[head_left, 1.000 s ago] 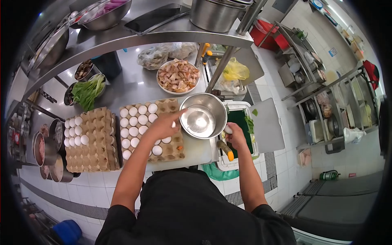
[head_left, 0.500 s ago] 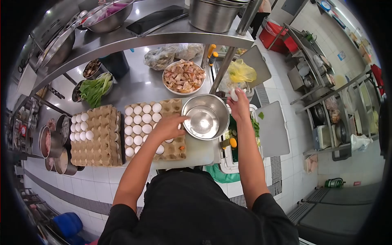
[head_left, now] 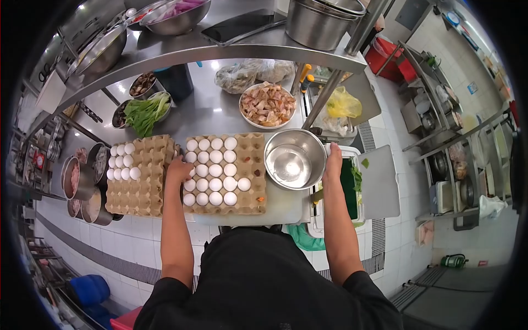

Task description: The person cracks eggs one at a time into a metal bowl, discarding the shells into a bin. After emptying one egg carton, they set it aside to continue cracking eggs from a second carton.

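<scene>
My left hand (head_left: 179,169) is at the left edge of a cardboard egg tray (head_left: 250,190), its fingers bent into the gap beside the neighbouring stack. It appears to grip the tray edge, its thumb by a white egg in the left column. White eggs (head_left: 216,170) fill most of this tray; its right side has bare cups. My right hand (head_left: 333,162) is closed at the right rim of a steel bowl (head_left: 295,159). Something pale, apparently an egg, shows at its fingertips, mostly hidden. The bowl's shiny bottom is visible.
A stack of egg trays (head_left: 148,181) stands left, with several eggs on top. Behind are a bowl of chopped meat (head_left: 268,104) and leafy greens (head_left: 146,113). A steel shelf (head_left: 220,58) crosses overhead. A container with a green interior (head_left: 349,187) sits right of the bowl.
My left hand has moved left from beside the bowl to the tray's left edge. My right hand, which held an egg up beyond the bowl, has come down to its right rim. The view has shifted.
</scene>
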